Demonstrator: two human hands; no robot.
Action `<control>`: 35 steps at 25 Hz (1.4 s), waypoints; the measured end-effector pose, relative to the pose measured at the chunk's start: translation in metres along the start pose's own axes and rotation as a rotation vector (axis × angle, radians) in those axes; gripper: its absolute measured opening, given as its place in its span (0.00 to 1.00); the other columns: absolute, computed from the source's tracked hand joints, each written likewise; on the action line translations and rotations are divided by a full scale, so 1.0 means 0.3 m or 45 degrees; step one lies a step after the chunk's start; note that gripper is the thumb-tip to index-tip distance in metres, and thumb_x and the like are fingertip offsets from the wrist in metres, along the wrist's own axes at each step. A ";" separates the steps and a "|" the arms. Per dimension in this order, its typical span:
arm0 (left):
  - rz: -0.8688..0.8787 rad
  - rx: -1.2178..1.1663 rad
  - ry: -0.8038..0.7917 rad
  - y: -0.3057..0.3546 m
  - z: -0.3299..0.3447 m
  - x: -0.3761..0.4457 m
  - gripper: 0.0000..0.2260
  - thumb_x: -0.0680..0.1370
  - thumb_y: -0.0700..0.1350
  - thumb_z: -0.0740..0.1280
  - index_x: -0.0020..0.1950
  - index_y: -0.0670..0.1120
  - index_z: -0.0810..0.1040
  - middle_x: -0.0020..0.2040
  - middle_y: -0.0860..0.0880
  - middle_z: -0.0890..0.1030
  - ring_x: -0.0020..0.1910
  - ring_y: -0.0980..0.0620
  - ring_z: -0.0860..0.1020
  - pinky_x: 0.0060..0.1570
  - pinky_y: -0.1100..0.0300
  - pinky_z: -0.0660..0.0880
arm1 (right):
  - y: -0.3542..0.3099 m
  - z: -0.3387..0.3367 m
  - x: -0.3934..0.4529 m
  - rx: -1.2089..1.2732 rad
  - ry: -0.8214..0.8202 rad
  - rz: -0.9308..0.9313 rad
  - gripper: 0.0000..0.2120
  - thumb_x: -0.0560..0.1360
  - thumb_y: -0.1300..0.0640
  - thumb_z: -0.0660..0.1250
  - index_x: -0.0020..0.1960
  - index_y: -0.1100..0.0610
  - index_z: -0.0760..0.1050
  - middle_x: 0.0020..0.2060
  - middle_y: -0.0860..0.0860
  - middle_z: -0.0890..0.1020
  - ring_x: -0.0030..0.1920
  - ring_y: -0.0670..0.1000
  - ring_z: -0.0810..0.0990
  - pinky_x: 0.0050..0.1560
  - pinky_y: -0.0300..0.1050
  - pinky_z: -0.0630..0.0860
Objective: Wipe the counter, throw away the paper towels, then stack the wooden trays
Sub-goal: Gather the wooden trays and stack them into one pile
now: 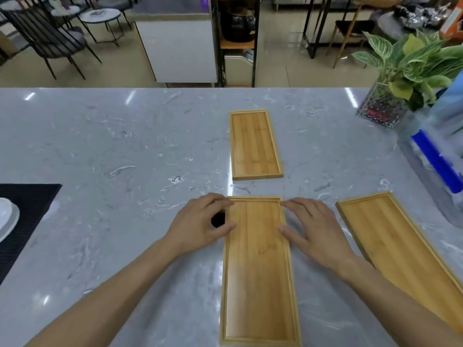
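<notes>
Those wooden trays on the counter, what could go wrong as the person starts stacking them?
Both hands, left hand and right hand, pinch only the far end of the near tray, so it could tilt or slip when lifted. The right tray lies angled near the counter edge, so a bump from the right forearm might nudge it off. The potted plant stands close enough to be knocked.

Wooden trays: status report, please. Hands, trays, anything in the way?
Left hand and right hand on near tray, one per long edge. Far tray and right tray lie separate, unstacked. Nothing between them.
</notes>
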State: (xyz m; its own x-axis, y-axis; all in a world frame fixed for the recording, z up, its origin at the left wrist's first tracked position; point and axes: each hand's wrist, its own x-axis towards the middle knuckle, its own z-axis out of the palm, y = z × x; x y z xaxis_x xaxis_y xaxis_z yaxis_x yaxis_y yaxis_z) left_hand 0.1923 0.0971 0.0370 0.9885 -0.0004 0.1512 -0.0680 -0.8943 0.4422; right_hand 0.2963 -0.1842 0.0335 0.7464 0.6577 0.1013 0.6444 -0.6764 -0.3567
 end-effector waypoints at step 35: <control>-1.040 -1.329 0.153 0.015 -0.091 0.381 0.19 0.69 0.30 0.70 0.58 0.43 0.77 0.44 0.47 0.81 0.42 0.49 0.82 0.38 0.56 0.81 | -0.028 -0.158 0.393 1.426 -0.184 0.676 0.30 0.71 0.73 0.66 0.67 0.48 0.71 0.54 0.52 0.78 0.49 0.51 0.81 0.37 0.42 0.80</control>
State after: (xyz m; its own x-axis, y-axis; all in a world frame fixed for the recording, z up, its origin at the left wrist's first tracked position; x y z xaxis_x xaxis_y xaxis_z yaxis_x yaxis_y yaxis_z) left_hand 0.3012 0.1052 0.0803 0.7802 0.4565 -0.4276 0.4108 0.1416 0.9007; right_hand 0.3867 -0.1165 0.0924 0.7998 0.4685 -0.3751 -0.2798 -0.2618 -0.9237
